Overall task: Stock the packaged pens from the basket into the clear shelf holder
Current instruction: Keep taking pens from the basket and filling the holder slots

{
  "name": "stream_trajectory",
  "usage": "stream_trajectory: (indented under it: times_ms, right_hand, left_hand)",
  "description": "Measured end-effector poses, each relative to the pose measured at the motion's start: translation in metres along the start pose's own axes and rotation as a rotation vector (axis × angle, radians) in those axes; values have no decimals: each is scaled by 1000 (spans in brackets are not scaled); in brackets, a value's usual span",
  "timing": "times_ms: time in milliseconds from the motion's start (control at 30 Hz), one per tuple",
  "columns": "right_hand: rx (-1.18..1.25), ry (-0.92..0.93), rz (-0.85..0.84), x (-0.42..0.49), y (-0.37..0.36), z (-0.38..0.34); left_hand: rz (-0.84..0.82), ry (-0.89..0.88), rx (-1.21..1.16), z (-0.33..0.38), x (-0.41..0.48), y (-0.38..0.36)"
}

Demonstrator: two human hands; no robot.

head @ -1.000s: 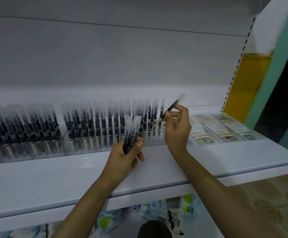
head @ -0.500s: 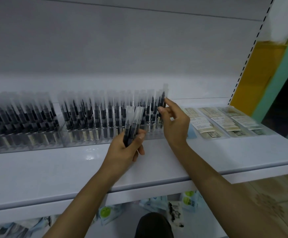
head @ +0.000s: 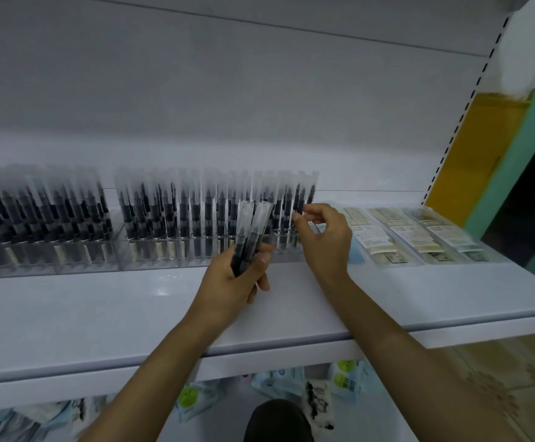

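The left hand (head: 232, 282) is gripping a bunch of packaged pens (head: 250, 231) in front of the clear holder (head: 164, 261) on the shelf (head: 100, 314). The right hand (head: 325, 242) is pinching the last pen (head: 299, 199) at its right end

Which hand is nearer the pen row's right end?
Right. The right hand has fingertips at the pen row's right end; the left hand sits lower left, gripping spare pens.

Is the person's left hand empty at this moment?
No, the left hand grips a small bunch of packaged pens in front of the clear shelf holder.
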State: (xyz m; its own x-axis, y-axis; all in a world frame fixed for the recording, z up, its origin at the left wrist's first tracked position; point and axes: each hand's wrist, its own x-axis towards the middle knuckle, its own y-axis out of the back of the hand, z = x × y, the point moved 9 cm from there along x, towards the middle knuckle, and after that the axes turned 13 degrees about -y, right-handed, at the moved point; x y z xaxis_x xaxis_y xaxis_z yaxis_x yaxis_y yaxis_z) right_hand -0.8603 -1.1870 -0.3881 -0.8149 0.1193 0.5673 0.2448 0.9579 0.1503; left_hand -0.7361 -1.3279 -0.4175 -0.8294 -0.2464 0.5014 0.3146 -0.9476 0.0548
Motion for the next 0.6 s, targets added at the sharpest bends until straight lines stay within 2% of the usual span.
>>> stream_trajectory:
  times_ms: [500,600]
  right_hand:
    - [35,-53,-39,2,0,3]
    - [128,4,51,0,18,-15]
  left_hand:
    - [-4,13,21,-3,0,0]
    - [0,4,-1,1,-1,-1]
